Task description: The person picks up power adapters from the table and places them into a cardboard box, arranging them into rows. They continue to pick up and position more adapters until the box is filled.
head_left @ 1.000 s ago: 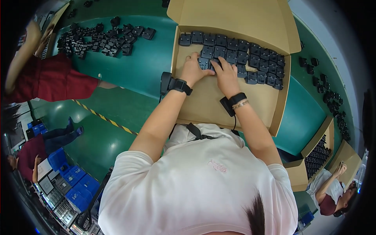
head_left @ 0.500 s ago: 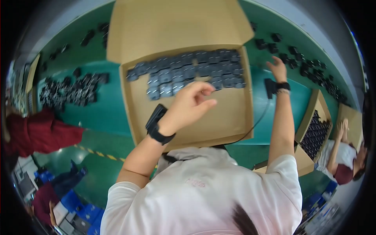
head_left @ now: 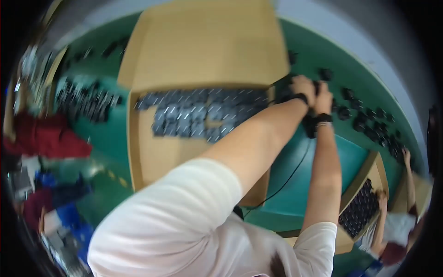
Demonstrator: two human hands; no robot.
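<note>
Right of the open brown cardboard box (head_left: pixel 143 157), both hands, left hand (head_left: pixel 303 87) and right hand (head_left: pixel 324 97), curl around small black parts (head_left: pixel 369 124) on the green table (head_left: pixel 318 166); exact grip unclear.

We see a second cardboard box (head_left: pixel 364 203) at lower right, filled with dark parts, with another person's hand (head_left: pixel 382 196) at its edge. At far left we see a heap of dark parts (head_left: pixel 85 101) on the green table (head_left: pixel 323 171), beside a person in red (head_left: pixel 44 138). Blue bins (head_left: pixel 69 217) lie below.
</note>
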